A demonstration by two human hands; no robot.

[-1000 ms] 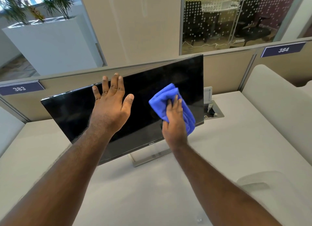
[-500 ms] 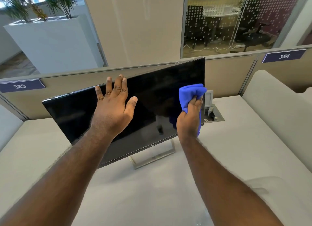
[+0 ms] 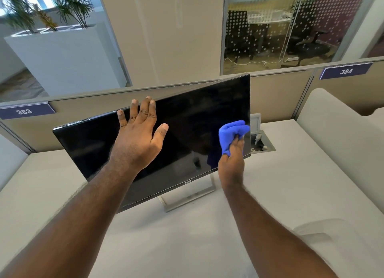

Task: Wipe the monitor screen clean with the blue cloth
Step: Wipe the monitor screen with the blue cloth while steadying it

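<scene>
A black monitor [image 3: 197, 119] with a dark screen stands tilted on a silver stand [image 3: 190, 196] on the white desk. My left hand [image 3: 137, 140] lies flat and spread against the upper middle of the screen, fingertips reaching its top edge. My right hand [image 3: 231, 163] grips a bunched blue cloth [image 3: 231, 133] and presses it on the screen near the right edge, low down.
A recessed cable box [image 3: 262, 145] sits in the white desk [image 3: 187, 246] just right of the monitor. Beige partitions with number plates 383 [image 3: 25, 111] and 384 [image 3: 346, 71] stand behind. A padded divider [image 3: 340, 144] borders the right.
My right hand has carried the blue cloth from the middle of the screen rightward to its right edge. My left hand has stayed on the screen.
</scene>
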